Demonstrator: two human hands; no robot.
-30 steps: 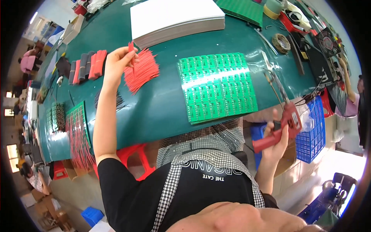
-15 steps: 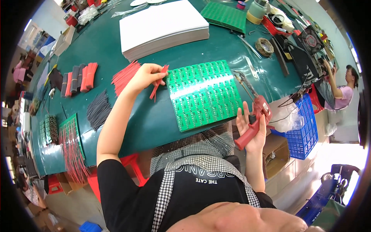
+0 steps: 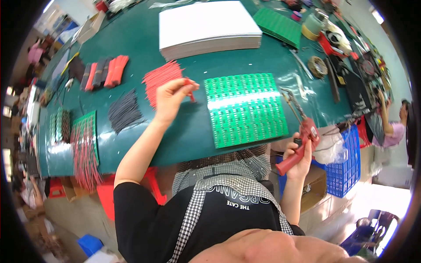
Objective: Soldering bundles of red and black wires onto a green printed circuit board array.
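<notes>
A green circuit board panel lies on the table in front of me, its surface split into many small repeated boards. Just left of it, my left hand pinches a few short red wires. Beneath and behind that hand is a spread pile of red wires; farther left, dark grey wires form a second pile. At the panel's right, my right hand is wrapped round the handle of a red soldering gun. Its metal tip points up and away, close to the panel's right edge.
A thick white paper stack stands behind the panel, with more green panels to its right. Bundled red and grey wires and a panel with long red wires lie left. A tape roll is at right.
My left hand has drawn a little away from the panel's left edge with the red wires. My right fingers, looser before, have curled round the soldering gun's handle. The whole view has shifted.
</notes>
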